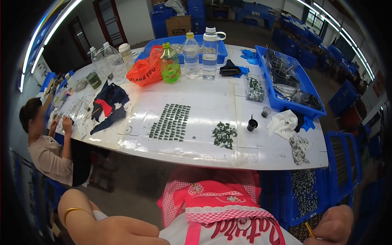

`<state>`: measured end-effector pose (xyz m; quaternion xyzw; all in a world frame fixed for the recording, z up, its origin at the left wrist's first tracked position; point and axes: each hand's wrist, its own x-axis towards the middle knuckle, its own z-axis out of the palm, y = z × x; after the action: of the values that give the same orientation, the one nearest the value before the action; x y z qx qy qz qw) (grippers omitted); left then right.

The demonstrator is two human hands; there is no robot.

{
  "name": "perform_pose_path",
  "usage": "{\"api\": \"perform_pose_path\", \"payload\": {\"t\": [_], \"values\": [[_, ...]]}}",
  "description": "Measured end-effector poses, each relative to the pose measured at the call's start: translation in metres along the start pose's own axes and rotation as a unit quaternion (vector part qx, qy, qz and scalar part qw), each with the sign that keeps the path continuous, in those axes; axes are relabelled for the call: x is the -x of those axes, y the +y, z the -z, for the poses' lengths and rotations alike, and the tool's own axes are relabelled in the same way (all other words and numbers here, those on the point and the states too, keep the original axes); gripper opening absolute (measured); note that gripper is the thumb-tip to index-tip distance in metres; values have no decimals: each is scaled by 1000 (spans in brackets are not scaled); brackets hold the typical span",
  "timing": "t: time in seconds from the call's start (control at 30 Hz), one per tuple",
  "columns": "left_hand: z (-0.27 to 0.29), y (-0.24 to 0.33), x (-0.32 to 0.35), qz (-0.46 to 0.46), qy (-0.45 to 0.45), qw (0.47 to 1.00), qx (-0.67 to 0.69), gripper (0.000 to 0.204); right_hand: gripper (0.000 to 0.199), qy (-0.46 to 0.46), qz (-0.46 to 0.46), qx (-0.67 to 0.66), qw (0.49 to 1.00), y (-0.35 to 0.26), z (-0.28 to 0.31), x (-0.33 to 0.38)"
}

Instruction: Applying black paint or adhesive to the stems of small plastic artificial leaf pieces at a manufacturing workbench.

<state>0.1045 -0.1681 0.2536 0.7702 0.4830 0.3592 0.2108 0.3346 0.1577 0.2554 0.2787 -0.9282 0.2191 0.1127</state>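
Note:
My left hand (pixel 79 199) is raised at the lower left, bent at the wrist below a gold bangle (pixel 74 210). Its fingers are turned out of sight, and a bit of something white (pixel 99 215) shows beside it. At the lower right my right hand (pixel 335 222) is curled closed. A thin gold-coloured stick (pixel 309 230) pokes out beside its fingers. Both hands are off the table, at the near side. On the white table (pixel 212 98) ahead, small dark green pieces (pixel 170 122) lie in neat rows. Right of them is a loose heap of green and pale pieces (pixel 224 135).
A small black cup (pixel 252 123), white cloth (pixel 282 123) and crumpled foil (pixel 300 149) lie to the right. Beyond stands a blue tray of pots (pixel 292 77). Bottles (pixel 210 57) and a red bag (pixel 147 70) line the back. A co-worker (pixel 51 151) sits at the left.

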Motion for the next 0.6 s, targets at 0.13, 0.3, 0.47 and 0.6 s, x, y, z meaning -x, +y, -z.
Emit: {"api": "perform_pose_path", "payload": {"t": [0.13, 0.3, 0.47, 0.6], "values": [[9, 0, -16, -4, -11, 999, -33, 14, 13, 8, -16, 4, 1000, -8, 0, 6], [18, 10, -37, -7, -19, 996, -87, 12, 13, -29, 100, 15, 994, 9, -1, 38], [18, 11, -43, -3, -22, 990, -138, 13, 14, -71, 210, 50, 974, 27, -4, 83], [1, 8, -38, -19, 46, 984, -170, 12, 15, -104, 306, 92, 942, 31, -11, 109]]}}
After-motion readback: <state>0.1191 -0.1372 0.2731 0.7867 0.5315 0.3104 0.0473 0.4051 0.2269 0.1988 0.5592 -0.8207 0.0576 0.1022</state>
